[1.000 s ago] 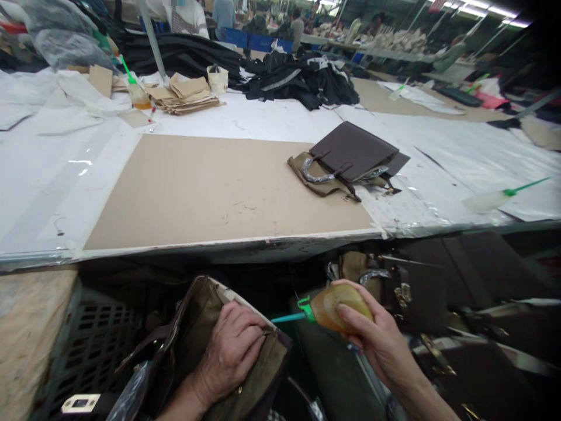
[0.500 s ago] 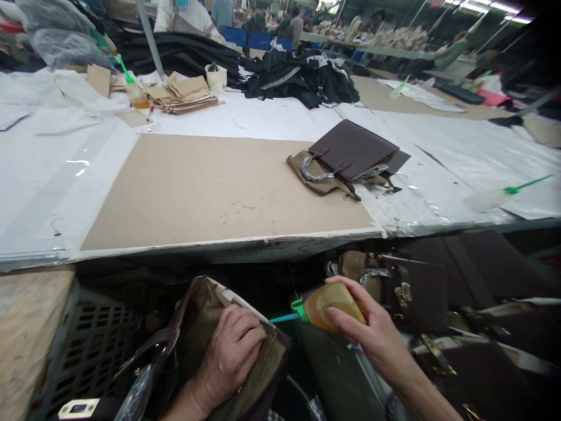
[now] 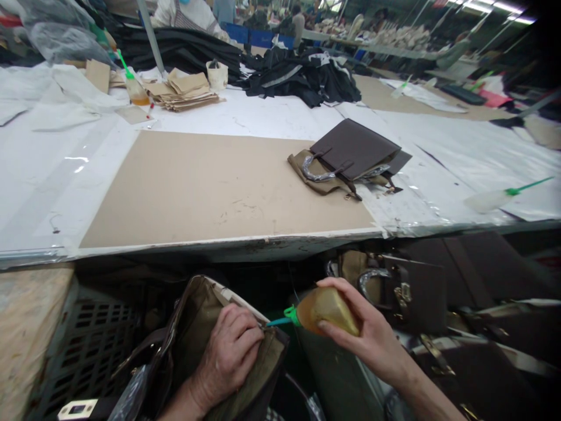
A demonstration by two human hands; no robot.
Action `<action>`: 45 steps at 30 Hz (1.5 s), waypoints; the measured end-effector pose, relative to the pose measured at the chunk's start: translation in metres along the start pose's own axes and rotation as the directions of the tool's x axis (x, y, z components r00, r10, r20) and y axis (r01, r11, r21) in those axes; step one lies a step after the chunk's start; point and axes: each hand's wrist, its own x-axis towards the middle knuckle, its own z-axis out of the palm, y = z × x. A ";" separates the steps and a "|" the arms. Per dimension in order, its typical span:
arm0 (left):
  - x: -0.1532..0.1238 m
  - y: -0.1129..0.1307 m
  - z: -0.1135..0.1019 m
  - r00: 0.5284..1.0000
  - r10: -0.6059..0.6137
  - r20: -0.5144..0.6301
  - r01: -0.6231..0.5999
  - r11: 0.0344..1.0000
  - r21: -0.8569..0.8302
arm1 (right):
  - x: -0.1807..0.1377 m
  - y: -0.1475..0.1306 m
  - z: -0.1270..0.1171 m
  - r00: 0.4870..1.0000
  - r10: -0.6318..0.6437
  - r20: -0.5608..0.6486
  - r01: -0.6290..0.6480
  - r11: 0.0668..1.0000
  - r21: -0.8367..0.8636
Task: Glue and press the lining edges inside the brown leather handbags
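Below the table edge, my left hand (image 3: pixel 230 351) grips the rim of an open brown handbag (image 3: pixel 197 327) with an olive lining, fingers folded over its top edge. My right hand (image 3: pixel 366 336) is closed around a soft amber glue bottle (image 3: pixel 326 310) with a green collar and a thin teal nozzle (image 3: pixel 277 321). The nozzle tip points left and reaches the bag's rim right beside my left fingers. On the table lies another brown handbag (image 3: pixel 350 155) flat on its side, handles toward me.
A tan cardboard sheet (image 3: pixel 219 187) covers the white table. A second squeeze bottle (image 3: pixel 495 199) lies at the right edge, another (image 3: pixel 134 88) stands far left by stacked tan pieces (image 3: pixel 186 90). Dark bags (image 3: pixel 412 292) sit under the table; a black crate (image 3: pixel 83 345) is at left. People work behind.
My right hand has brought the glue bottle leftward, so the nozzle tip now meets the bag's rim. My left hand keeps its hold on the bag.
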 end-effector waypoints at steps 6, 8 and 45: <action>0.000 0.001 -0.002 1.000 -0.012 0.013 0.012 1.000 -0.026 | -0.007 0.013 0.013 0.998 0.012 -0.060 -0.006 0.996 0.089; -0.002 0.000 -0.001 1.000 -0.017 0.014 0.017 1.000 -0.025 | -0.010 0.018 0.013 0.995 0.059 -0.080 -0.047 0.988 0.146; -0.008 -0.001 -0.001 0.992 -0.104 -0.074 0.095 0.988 -0.122 | -0.019 0.013 0.012 0.988 0.051 -0.147 -0.034 0.992 0.118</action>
